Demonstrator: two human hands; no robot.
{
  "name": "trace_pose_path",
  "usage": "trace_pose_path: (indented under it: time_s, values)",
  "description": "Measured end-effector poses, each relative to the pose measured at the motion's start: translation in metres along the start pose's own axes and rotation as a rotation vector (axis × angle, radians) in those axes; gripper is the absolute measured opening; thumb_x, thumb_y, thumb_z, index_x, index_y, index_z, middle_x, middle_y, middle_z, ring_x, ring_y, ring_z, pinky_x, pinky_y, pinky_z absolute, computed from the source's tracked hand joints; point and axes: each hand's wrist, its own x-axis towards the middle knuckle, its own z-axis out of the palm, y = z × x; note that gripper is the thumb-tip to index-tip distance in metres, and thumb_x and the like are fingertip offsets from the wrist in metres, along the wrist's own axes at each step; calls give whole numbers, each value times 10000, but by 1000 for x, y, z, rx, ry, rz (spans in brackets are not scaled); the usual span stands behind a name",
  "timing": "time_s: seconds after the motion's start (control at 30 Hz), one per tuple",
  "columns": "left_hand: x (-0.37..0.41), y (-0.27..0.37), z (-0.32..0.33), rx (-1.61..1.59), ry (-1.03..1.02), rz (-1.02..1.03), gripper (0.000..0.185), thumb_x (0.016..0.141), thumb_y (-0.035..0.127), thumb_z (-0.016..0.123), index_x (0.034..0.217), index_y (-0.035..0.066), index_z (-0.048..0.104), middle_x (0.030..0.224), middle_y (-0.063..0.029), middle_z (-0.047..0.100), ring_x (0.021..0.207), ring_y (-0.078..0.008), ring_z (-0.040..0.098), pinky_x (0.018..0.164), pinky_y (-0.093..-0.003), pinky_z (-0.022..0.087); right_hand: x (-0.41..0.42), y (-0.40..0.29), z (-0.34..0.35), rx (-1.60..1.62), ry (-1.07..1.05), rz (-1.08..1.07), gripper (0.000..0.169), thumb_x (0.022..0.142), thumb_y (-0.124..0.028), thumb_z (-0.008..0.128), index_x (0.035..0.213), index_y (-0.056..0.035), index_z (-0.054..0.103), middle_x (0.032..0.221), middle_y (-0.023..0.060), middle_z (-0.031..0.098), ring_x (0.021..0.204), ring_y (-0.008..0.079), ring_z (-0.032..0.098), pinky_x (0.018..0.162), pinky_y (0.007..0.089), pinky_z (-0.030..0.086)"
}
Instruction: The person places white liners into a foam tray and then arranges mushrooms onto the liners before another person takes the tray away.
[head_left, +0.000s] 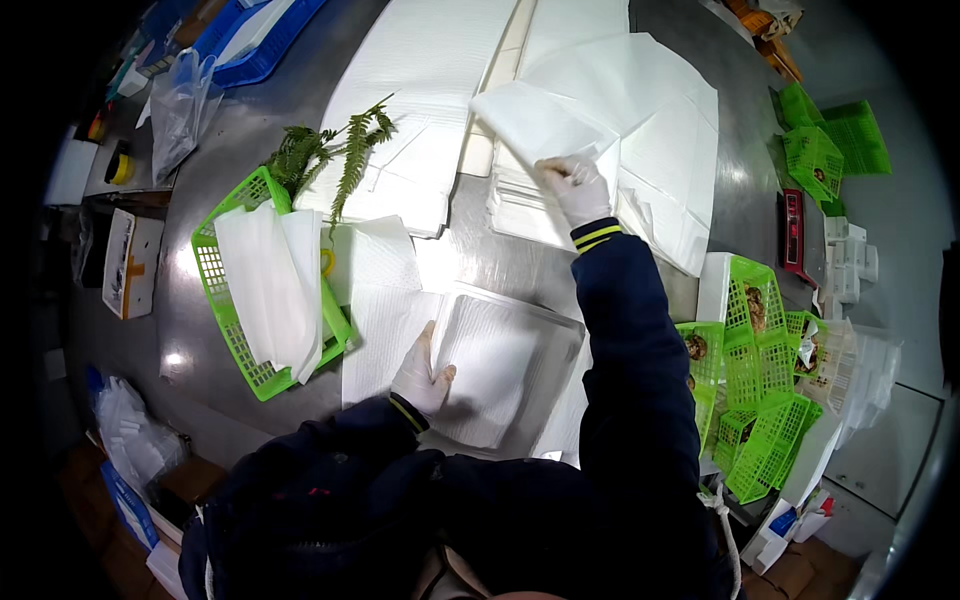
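My left hand (425, 375), in a thin pale glove, rests on the left rim of a shallow clear plastic tray (547, 319), its thumb over the rim. A white textured paper sheet (487, 367) lies in the tray. More white sheets (382, 337) lie beneath and left of it. Farther forward, my right hand (574, 187), also gloved, pinches the edge of a thin white sheet (547, 120) that is folded back above a stack of white sheets (525, 214).
To the left, a green plastic basket (225, 315) holds folded white paper, near green fern fronds (352, 161). Green baskets (757, 360) with brownish items and a red scale (793, 229) stand right. A blue crate (259, 64) is at the upper left of the metal table (247, 142).
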Motion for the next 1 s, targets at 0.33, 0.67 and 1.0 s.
trace_pose_path:
  time_s: [0.33,0.67,1.0]
  values:
    - [-4,4,0,-123,-34,-45,823,793,107,698,1427,-49,198,1335,-231,436,1250,-284,428,1049,-319,335,-202,-88,-8,-32,-285,-69,304,700,-53,681,1003,-74,695,573,73,559,518,220,550,526,315,451]
    - [77,55,-55,-503,-173,204,914,742,284,797,1420,-31,271,1405,-200,376,1333,-249,329,1070,-346,329,-300,-133,-27,31,-144,-75,434,712,25,724,1119,-113,661,934,41,600,752,115,562,706,254,483]
    - [56,69,-55,-546,-509,143,282,797,-80,640,1073,-18,631,918,-69,672,834,-105,625,820,-232,515,-326,-124,-28,578,179,204,1155,707,22,740,1479,-130,-106,1083,174,580,999,224,594,862,330,495]
